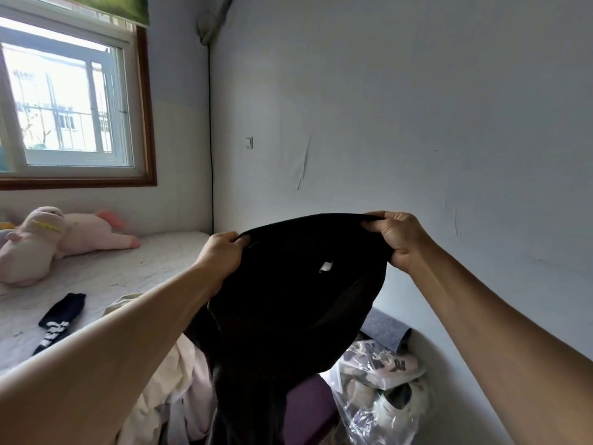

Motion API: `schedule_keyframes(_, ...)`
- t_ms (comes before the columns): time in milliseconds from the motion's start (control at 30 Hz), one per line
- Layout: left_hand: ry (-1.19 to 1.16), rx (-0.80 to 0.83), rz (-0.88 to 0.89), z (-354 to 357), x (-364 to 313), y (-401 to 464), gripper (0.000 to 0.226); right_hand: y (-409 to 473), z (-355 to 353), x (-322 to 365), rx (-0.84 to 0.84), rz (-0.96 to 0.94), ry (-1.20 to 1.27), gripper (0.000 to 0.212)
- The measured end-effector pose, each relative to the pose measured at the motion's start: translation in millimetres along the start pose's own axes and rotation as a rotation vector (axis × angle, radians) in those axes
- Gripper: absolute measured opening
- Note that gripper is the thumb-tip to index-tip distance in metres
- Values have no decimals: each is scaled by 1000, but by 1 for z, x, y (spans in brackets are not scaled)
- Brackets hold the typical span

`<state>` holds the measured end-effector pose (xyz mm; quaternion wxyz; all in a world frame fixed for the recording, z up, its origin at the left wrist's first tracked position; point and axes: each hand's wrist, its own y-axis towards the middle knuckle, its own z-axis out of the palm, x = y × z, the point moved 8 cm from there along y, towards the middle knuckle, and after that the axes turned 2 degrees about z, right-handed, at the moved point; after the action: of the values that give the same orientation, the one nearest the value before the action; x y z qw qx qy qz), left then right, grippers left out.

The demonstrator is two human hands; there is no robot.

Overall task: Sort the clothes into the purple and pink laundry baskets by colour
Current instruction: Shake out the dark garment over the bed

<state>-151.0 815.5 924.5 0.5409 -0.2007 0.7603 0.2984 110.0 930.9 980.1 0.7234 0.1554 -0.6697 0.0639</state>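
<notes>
Left hand (221, 255) and right hand (396, 239) both pinch top edge of black garment (288, 300), stretched between them, raised above pale clothes pile (173, 380); purple basket (308, 409) below.

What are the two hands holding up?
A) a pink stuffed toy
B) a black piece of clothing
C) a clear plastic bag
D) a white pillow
B: the left hand and the right hand each grip the top edge of the black garment, stretched between them and hanging down; the pink toy lies untouched on the bed.
</notes>
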Motion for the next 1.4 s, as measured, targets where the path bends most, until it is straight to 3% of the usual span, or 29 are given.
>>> schedule_keyframes(133, 160, -106, 104, -15, -12, 2, 31, 0, -6, -1, -92, -48, -77, 15)
schedule_keyframes(233, 238, -99, 152, -17, -23, -1, 38, 1, -12, 2, -122, -69, -69, 13)
schedule_keyframes(433, 257, 170, 182, -11, -36, -11, 32, 0, -20, 3, -129, -53, -39, 11)
schedule_keyframes(567, 299, 36, 226, -20, -35, -4, 15, -2, -20, 5, -128, -57, -56, 11)
schedule_keyframes(800, 498, -193, 297, -37, -62, -5, 14, -9, -20, 9, -127, -62, -83, 7)
schedule_keyframes(900, 526, -204, 290, -38, -72, -4, 16, -12, -19, 3, -119, -62, -110, 7)
schedule_keyframes(1000, 497, -222, 253, -42, -66, -4, 17, -18, -13, 1, 2, -56, -126, 14)
schedule_keyframes(1067, 460, -216, 245, -46, -64, -2, 16, -22, -11, 1, 101, -51, -338, 20)
schedule_keyframes(1100, 446, -212, 242, -49, -64, -1, 15, -22, -13, 2, 110, -74, -578, 17)
schedule_keyframes(1200, 426, -201, 243, -59, -66, 2, 15, -19, -26, 0, -39, -126, -1201, 27)
schedule_keyframes(1300, 415, -159, 257, -64, -68, 1, 14, -19, -46, 0, -247, -88, -1383, 20)
schedule_keyframes(1400, 401, -42, 213, -64, -62, 2, 24, -19, -59, -1, -327, 55, -1386, 18)
